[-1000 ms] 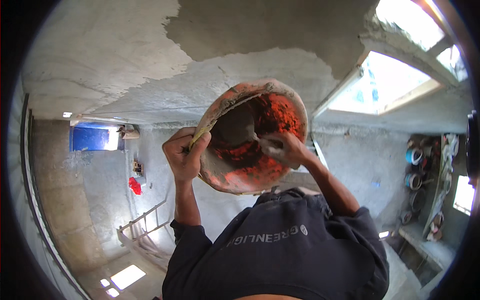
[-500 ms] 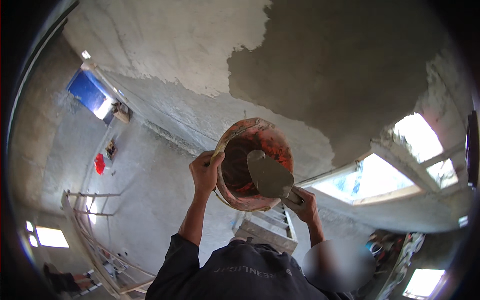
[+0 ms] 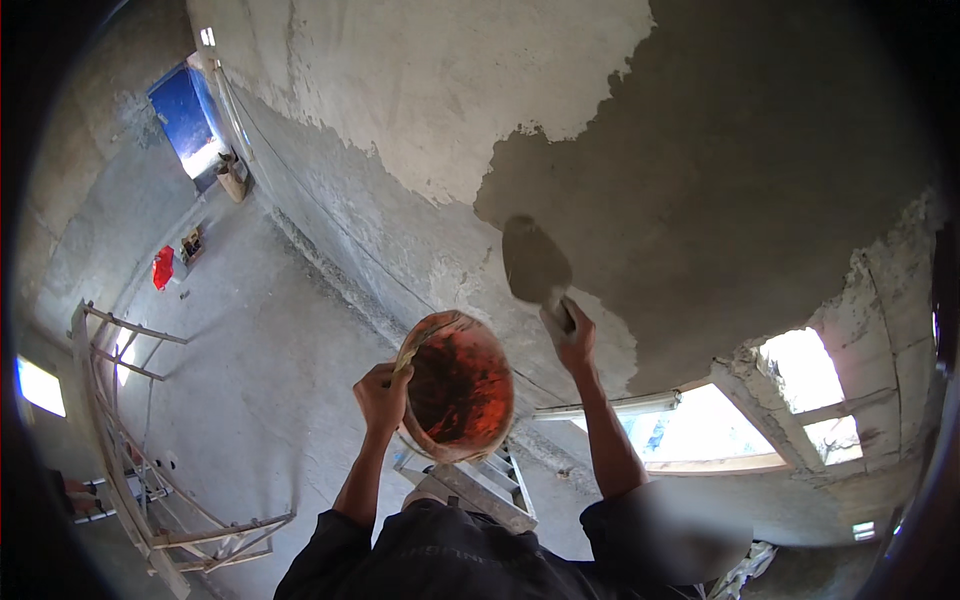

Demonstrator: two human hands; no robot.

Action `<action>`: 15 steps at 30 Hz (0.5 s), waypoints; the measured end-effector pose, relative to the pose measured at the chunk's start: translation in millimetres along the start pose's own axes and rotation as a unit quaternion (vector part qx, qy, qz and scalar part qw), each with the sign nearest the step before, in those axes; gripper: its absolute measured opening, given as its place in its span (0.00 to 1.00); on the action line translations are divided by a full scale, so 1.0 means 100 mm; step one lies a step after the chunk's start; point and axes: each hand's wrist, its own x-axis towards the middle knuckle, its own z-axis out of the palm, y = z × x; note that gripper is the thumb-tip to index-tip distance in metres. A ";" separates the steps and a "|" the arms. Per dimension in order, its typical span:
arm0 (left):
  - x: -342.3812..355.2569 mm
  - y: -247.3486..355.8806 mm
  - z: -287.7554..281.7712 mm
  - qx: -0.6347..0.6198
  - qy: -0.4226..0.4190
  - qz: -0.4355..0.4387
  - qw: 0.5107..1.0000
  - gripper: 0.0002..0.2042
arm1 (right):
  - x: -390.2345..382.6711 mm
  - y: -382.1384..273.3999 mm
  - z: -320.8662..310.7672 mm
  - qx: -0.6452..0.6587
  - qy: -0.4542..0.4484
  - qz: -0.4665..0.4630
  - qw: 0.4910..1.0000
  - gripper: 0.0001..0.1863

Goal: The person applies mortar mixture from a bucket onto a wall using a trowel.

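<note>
My left hand point(image 3: 382, 398) grips the rim of an orange-red bucket point(image 3: 462, 385), tilted so that its stained inside faces me. Dark residue coats the bucket's inner wall. In my right hand point(image 3: 570, 335) is the handle of a trowel point(image 3: 537, 262), its broad rounded blade pointing up and away, above and to the right of the bucket. Grey mortar covers the blade. Beyond it rises a wall with a dark, wet plaster patch point(image 3: 740, 200) beside a paler, dry area point(image 3: 430, 90). Whether the blade touches the wall, I cannot tell.
Below the bucket stands a ladder or step stand point(image 3: 490, 495). A metal scaffold frame point(image 3: 125, 480) is at the lower left. A blue door point(image 3: 187, 120) and a red item point(image 3: 163, 268) lie farther left. Window openings point(image 3: 710, 430) break the wall at right.
The trowel has come out of the bucket's mouth and moved up toward the wall. The bucket has shifted lower and slightly left in the view, which has also turned.
</note>
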 end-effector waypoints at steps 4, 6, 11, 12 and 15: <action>-0.11 -0.22 -0.25 0.045 0.025 -0.019 0.998 0.12 | 0.68 0.12 0.10 -0.025 -0.005 -0.021 0.999 0.18; -0.19 -0.32 -0.37 0.049 0.041 -0.026 0.998 0.12 | 0.95 0.22 0.12 -0.059 -0.017 -0.034 0.998 0.19; -0.37 -0.45 -0.55 0.087 0.073 -0.085 0.990 0.11 | 1.52 0.65 0.21 -0.086 -0.032 -0.091 0.992 0.22; -0.41 -0.47 -0.58 0.092 0.083 -0.087 0.988 0.11 | 1.59 0.62 0.27 -0.093 -0.039 -0.094 0.990 0.22; -0.50 -0.54 -0.64 0.101 0.093 -0.105 0.985 0.11 | 1.77 0.56 0.39 -0.097 -0.041 -0.110 0.988 0.22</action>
